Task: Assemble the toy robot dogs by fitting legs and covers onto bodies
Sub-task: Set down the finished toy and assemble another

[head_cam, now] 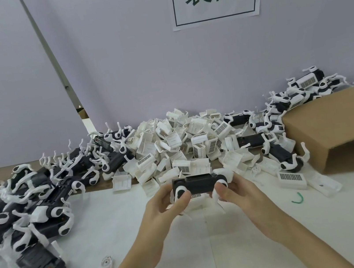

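Now both hands grip one black toy dog body (199, 184) at desk centre: left hand (163, 207) at 9 o'clock, right hand (236, 191) at 3, fingers curled round its white legs (216, 195).

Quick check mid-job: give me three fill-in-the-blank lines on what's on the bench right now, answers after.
1. Both hands hold one black ____ with white legs.
2. The cardboard box lies at the ____ of the bench.
3. The loose green tie lies on the ____ sheet.

Answers: body; right; white
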{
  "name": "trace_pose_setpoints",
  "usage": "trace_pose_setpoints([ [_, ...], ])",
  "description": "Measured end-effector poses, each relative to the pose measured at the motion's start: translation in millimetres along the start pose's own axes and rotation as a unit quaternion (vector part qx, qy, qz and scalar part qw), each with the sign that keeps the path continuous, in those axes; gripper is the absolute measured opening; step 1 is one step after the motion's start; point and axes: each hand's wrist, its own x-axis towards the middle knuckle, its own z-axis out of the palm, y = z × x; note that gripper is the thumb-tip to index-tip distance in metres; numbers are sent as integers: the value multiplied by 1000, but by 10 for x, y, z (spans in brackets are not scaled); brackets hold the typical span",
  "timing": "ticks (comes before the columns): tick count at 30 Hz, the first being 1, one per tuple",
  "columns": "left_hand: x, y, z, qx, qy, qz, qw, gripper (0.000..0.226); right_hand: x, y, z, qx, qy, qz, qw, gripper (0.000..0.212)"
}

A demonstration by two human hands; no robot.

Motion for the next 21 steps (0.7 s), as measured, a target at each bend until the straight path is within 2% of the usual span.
trace_pose_setpoints([
  [3, -11, 31, -84, 79, -38, 15, 996, 57, -27, -58, -51, -40, -24, -14, 999, 38],
  [6, 0, 42, -145, 126, -21, 6, 992, 70, -28, -90, -73, -44, -29, -25, 998, 39],
  [9, 4, 47, -130, 166, 6, 52, 985, 65, -22, -106, -76, -43, -36, -30, 998, 42],
  [11, 12, 37, -104, 162, 18, 101, 981, 63, -18, -100, -68, -55, -9, -29, 998, 48],
  [13, 35, 30, -123, 175, 30, 151, 972, 70, -9, -86, -55, -85, 43, 4, 995, 56],
  [15, 64, 31, -172, 228, 27, 210, 951, 76, -10, -70, -38, -54, 33, 71, 995, 60],
  [17, 87, 24, -222, 275, 12, 261, 926, 77, -11, -54, -11, 43, -9, 126, 991, 61],
  [20, 118, -15, -246, 368, -14, 330, 869, 74, -2, -54, 33, 144, -10, 172, 974, 66],
  [21, 122, -36, -226, 382, -19, 341, 859, 74, 8, -49, 44, 157, -5, 176, 972, 61],
])
